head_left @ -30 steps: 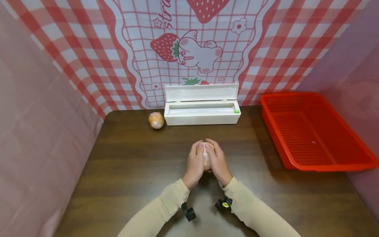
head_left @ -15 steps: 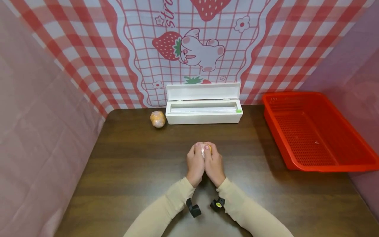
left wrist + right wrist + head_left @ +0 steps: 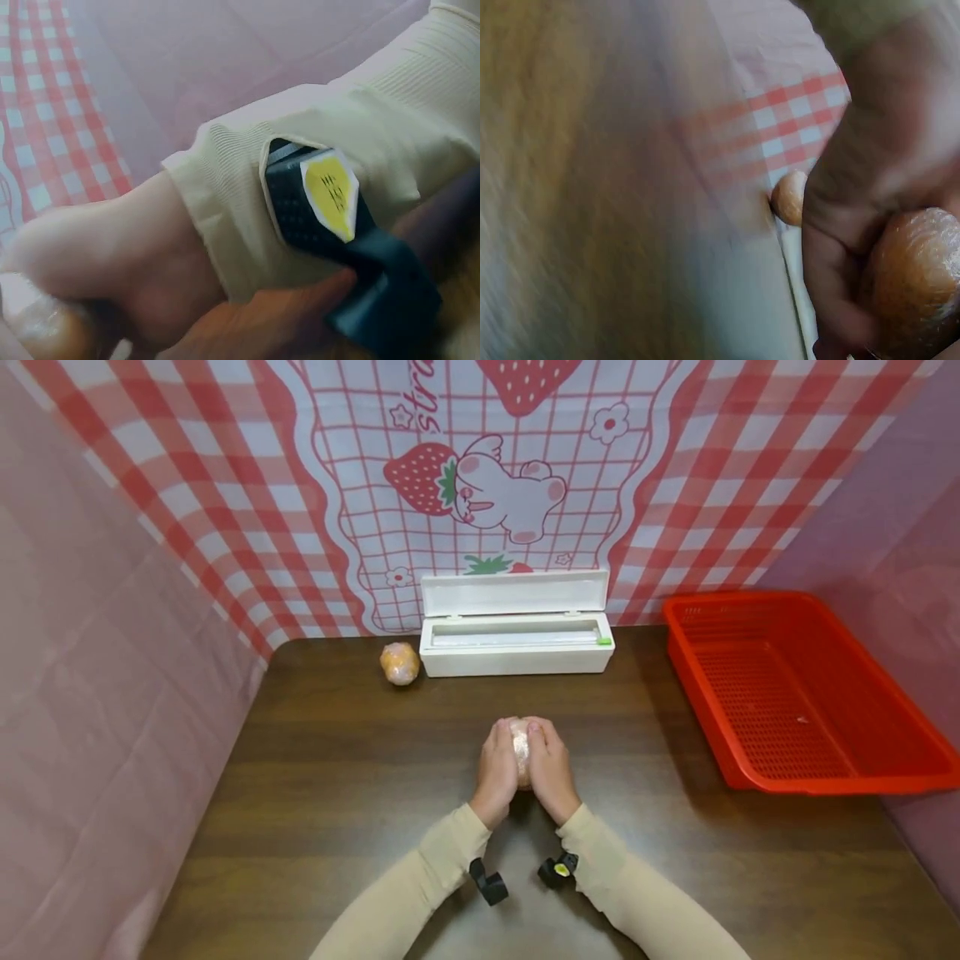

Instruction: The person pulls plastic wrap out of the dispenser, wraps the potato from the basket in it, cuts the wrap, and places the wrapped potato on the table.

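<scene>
A round, orange-coloured thing wrapped in clear, shiny film [image 3: 521, 752] sits between my two hands over the middle of the table. My left hand [image 3: 496, 770] curves round its left side, and my right hand [image 3: 551, 770] cups the right side. Both thumbs lie near the top, with a strip of glossy film showing between them. In the right wrist view the wrapped thing [image 3: 919, 281] shows its orange surface and creased film against a palm. Only part of it [image 3: 52, 330] appears at the lower left of the left wrist view. Its underside is hidden.
A second wrapped orange ball [image 3: 400, 664] rests at the back left, beside a white long box [image 3: 517, 662] with its lid up and a roll of clear film inside. To the right stands a red plastic basket [image 3: 716, 727]. A checked cloth [image 3: 300, 560] hangs behind the table.
Half a second ago the hands drew together over the wrapped ball, covering most of it. Now they are slightly apart, and a lighter, filmed side faces up.
</scene>
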Motion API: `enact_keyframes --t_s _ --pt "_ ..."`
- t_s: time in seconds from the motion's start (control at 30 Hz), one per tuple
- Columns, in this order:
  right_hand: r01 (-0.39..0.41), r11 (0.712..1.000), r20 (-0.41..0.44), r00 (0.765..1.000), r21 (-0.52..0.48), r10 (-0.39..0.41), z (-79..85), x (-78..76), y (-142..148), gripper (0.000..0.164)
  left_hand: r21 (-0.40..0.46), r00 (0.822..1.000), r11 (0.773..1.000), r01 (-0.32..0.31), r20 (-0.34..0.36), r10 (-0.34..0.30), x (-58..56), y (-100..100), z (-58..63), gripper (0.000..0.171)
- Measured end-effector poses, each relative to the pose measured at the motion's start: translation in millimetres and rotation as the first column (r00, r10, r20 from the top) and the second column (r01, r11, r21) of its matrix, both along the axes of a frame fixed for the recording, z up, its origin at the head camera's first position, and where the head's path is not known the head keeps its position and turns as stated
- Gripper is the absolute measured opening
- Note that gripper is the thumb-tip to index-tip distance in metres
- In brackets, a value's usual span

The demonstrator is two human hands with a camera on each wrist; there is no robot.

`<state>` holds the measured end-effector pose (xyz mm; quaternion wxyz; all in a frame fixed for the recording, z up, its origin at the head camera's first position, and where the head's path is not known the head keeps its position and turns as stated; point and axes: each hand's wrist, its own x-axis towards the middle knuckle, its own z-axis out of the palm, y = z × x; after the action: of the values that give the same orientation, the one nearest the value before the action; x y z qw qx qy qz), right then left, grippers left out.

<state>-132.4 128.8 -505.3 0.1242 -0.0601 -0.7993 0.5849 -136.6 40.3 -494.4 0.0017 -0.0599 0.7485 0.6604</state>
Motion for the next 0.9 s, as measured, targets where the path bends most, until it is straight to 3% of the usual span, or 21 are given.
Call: enact_keyframes --t_s 0.1,0.2,0.27,0.37,0.5,0.7,0.9 --pt "0.007 1.0 0.04 0.999 0.009 -0.007 1.2 -3.9 8.0 0.035 -0.026 0.992 0.992 0.125 0.024 -0.124 1.0 -6.5 1.1 0.051" --pt "-0.005 0.999 0.07 0.998 0.038 0.002 2.1 -7.9 15.3 0.038 0.042 0.97 0.971 0.237 0.048 -0.239 1.3 -15.2 -1.1 0.054" --pt "-0.033 0.998 0.093 0.995 0.06 0.028 3.5 -9.0 17.9 0.039 0.104 0.954 0.952 0.286 0.066 -0.294 0.7 -20.9 -3.1 0.055" --pt "-0.103 0.99 0.137 0.987 0.096 0.09 4.1 -9.5 19.1 0.043 0.164 0.943 0.937 0.308 0.076 -0.324 -2.4 -29.1 -5.9 0.054" --pt "-0.168 0.983 0.203 0.968 0.075 0.15 3.4 -10.9 22.6 0.051 0.17 0.955 0.949 0.266 0.091 -0.284 -11.5 -45.8 -5.6 0.056" --pt "-0.131 0.991 0.274 0.952 -0.039 0.136 -4.7 -12.2 39.8 0.049 0.078 0.988 0.992 0.103 0.111 -0.111 -33.6 -98.4 -4.4 0.059" --pt "-0.128 0.988 0.266 0.953 -0.085 0.147 -8.6 -15.1 49.7 0.045 0.005 0.989 0.998 -0.055 0.135 0.054 -50.6 -152.4 -7.8 0.056"
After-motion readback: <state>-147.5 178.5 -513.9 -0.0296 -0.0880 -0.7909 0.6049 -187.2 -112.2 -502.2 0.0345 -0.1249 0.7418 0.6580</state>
